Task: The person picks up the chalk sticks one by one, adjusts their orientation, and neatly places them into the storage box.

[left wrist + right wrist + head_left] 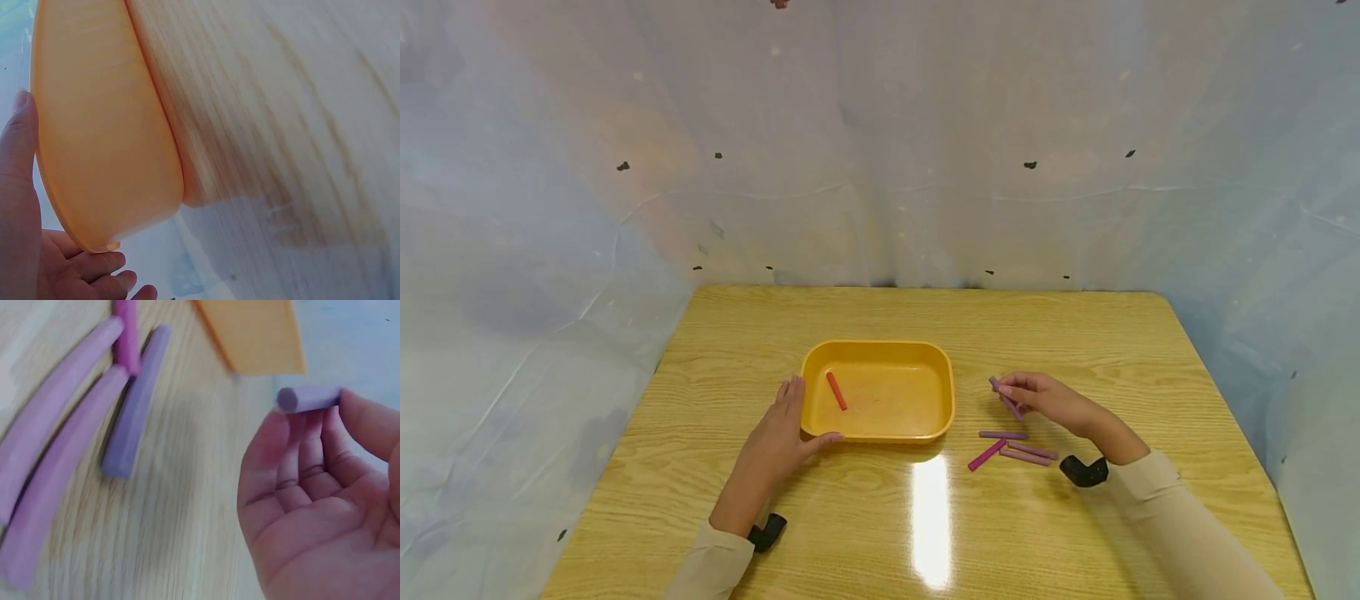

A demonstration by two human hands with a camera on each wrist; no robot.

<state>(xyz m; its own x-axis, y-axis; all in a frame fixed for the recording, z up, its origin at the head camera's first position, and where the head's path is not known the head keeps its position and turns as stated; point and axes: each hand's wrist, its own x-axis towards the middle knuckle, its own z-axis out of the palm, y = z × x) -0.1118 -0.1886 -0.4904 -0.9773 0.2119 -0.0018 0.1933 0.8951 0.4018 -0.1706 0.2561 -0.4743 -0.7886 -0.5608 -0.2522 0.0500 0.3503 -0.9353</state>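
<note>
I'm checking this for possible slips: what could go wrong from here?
The purple stick could drop, since the right hand pinches it only between thumb and fingertips.

The four loose sticks lie close by, so a brush of that hand might scatter them.

The yellow tray might slide if the left hand, touching its corner, pushes.

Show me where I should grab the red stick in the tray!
Probably pinch the red stick at its middle, coming down from above, thumb and finger on its two long sides. It's thin and straight, and it lies inside the tray, whose walls would likely block a low sideways reach.
</note>
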